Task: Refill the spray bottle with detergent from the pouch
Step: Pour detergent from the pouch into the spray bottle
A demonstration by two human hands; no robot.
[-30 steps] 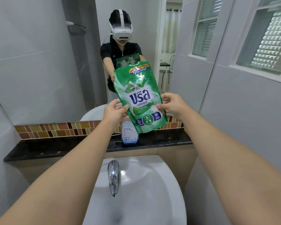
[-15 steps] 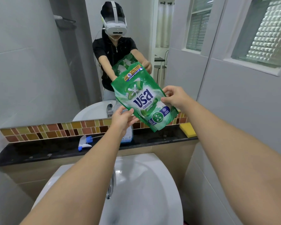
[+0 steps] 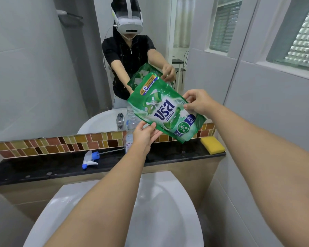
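I hold a green detergent pouch (image 3: 165,111) up in front of the mirror, tilted with its top toward the upper left. My left hand (image 3: 144,134) pinches its lower left edge and my right hand (image 3: 197,102) grips its right edge. Behind my left hand a clear spray bottle (image 3: 129,129) stands uncapped on the black ledge (image 3: 43,169), mostly hidden by hand and pouch. Its white and blue spray head (image 3: 90,159) lies on the ledge to the left, dip tube pointing right.
A yellow sponge (image 3: 212,145) lies at the ledge's right end. A white basin (image 3: 159,207) with a chrome tap, hidden by my left forearm, sits below. The mirror (image 3: 43,68) shows a person wearing a headset. A tiled wall with windows rises on the right.
The pouch has tilted further, its top swinging left and its bottom right. My left hand slid lower along its edge. The view shifted, bringing the spray head and the sponge into sight.
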